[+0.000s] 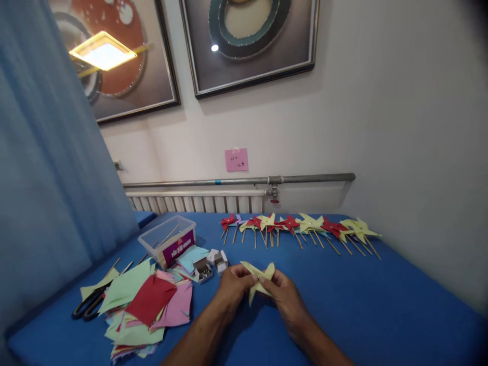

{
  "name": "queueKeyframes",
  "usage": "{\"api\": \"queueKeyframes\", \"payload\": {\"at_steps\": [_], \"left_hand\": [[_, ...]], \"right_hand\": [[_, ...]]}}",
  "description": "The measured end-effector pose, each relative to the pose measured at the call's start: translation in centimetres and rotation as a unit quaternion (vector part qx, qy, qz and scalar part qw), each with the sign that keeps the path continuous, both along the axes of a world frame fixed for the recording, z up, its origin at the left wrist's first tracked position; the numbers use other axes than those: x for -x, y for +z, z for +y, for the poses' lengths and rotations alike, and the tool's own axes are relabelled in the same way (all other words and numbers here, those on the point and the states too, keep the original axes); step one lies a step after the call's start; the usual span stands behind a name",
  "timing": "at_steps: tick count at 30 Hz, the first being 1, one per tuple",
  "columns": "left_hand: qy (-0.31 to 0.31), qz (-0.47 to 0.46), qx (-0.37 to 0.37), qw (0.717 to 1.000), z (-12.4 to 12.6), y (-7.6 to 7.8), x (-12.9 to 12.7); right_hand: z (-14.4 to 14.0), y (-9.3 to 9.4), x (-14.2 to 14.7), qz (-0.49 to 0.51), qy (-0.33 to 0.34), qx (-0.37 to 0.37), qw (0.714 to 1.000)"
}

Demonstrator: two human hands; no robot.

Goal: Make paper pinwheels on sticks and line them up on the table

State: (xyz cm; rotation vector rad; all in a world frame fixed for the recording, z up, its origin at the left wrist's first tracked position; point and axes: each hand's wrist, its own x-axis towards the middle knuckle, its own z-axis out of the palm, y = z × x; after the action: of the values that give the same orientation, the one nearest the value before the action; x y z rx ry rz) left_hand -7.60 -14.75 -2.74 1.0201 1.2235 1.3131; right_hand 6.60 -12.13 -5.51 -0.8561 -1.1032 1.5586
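Left hand (231,285) and right hand (285,295) pinch pinwheel (268,273) (yellow).

At the back of the blue worktop (343,295), multicoloured paper pinwheels on wooden sticks (290,223) lie in a row. Before them is a pale-yellow star-shaped paper piece (255,288); left of it, square multicoloured paper sheets (150,300), with black-handled metal scissors (99,291) further left and a clear rectangular plastic box (181,248) behind. Small open cardboard boxes (222,268) stand to its right.

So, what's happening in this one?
The left hand and right hand are holding a yellow pinwheel near its middle; no stick shows on it. Beyond, other pinwheels on sticks lie in a row. Off to the left are cut paper, scissors, a tub and small boxes.
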Motion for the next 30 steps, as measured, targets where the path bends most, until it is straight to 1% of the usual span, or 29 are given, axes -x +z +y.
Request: {"api": "queueKeyframes", "payload": {"at_steps": [8, 14, 19, 22, 24, 26, 27, 29, 30], "left_hand": [[0.000, -0.062, 0.012, 0.998, -0.4, 0.5, -0.4], [-0.022, -0.078, 0.011, 0.997, -0.5, 0.9, -0.5], [-0.028, -0.084, 0.015, 0.996, -0.4, 0.7, -0.4], [-0.030, -0.083, 0.012, 0.996, -0.3, 0.3, -0.6], [-0.029, -0.064, 0.010, 0.997, -0.1, -0.1, -0.7], [-0.008, -0.019, -0.002, 1.000, 0.3, -0.2, -0.2], [0.016, 0.013, -0.016, 1.000, 0.5, 0.1, 0.4], [0.095, 0.097, -0.062, 0.989, 0.7, 1.3, 2.9], [0.146, 0.144, -0.093, 0.974, 0.8, 2.4, 4.7]], "right_hand": [[0.5, -0.1, 0.1, -0.034, 0.007, -0.015, 0.999], [-0.1, 0.3, -0.1, -0.036, 0.027, -0.008, 0.999], [-0.4, 0.2, -0.2, -0.026, 0.036, 0.009, 0.999], [-0.2, 0.2, -0.1, -0.017, 0.035, 0.014, 0.999], [-0.1, 0.2, 0.0, -0.015, 0.028, 0.018, 0.999], [-0.1, 0.2, 0.0, -0.013, 0.021, 0.022, 0.999], [0.0, 0.2, 0.0, -0.012, 0.019, 0.023, 0.999], [-0.1, 0.3, 0.0, -0.007, 0.018, 0.024, 1.000], [-0.2, 0.3, 0.0, -0.003, 0.015, 0.025, 1.000]]}}
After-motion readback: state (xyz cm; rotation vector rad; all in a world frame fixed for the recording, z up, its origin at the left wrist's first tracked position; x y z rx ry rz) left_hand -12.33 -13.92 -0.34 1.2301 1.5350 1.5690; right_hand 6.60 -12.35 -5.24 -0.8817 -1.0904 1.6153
